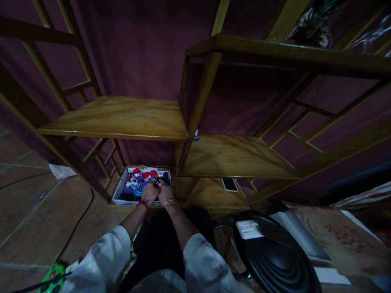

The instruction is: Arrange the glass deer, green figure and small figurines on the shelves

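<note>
Small toy-like pieces in red, blue and white (139, 181) lie crowded in an open white box with low walls (122, 202), a little left of the middle, in the lower half of the frame. This box stands on the lowest yellow-brown wooden shelf (198, 194), near its front edge. The person's left hand (149, 193), with a red beaded bracelet (143, 206) at the wrist, and the right hand (165, 192), with a thin silver-coloured bracelet (169, 201), meet over the front right part of the box. Fingers of both are bent toward each other around something small and dark, but I cannot tell whether either grip is closed on it.

What could go wrong, in my opinion, is that a small piece slips from the fingertips and is lost among the others, or drops over the low front wall to the floor. Dim light and the hands covering the place would make this more likely. A forearm leaning on the front wall could also tip the box, and a bracelet could catch a piece.

As for writing, I can read none. On the black round ridged seat (275, 260) at lower right lies a white flat packet (249, 229); any print on it is too small for me. The brownish sheet (342, 232) at far right bears reddish marks, which I cannot make out as letters.
</note>
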Demonstrator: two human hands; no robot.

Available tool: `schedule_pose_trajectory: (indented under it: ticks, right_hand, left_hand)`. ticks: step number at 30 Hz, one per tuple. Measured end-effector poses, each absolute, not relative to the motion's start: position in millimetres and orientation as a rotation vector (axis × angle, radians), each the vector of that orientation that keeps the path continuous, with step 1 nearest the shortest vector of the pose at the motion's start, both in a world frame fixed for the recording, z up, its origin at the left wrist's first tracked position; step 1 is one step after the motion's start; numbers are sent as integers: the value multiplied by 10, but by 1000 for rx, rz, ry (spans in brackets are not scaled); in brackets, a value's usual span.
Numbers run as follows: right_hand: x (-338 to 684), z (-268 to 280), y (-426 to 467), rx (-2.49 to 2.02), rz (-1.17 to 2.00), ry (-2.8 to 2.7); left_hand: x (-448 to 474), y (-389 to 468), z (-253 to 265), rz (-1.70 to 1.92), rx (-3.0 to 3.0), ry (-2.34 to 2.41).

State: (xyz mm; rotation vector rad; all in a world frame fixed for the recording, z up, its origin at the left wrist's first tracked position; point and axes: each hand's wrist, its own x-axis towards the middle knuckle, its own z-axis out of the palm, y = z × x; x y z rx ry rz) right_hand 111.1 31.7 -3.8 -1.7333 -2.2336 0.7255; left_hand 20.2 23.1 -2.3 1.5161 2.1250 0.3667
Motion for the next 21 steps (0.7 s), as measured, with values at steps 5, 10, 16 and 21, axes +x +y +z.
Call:
schedule_pose_trajectory:
  ticks: [5,10,16,21]
  right_hand:
    - [1103,-15,304,-1765,716,-2269]
    - [1091,10,284,-1789,701,-2241]
    - [1084,1,271,-1806,702,-2216]
    - [1083,12,276,-1814,716,-2251]
  left_hand:
    - [175,234,-109,408,1542,2086]
    - [170,232,-120,406,1563,2070]
    - [171,233,-81,360,1552,2073]
    - [165,233,-54,314,1535,2067]
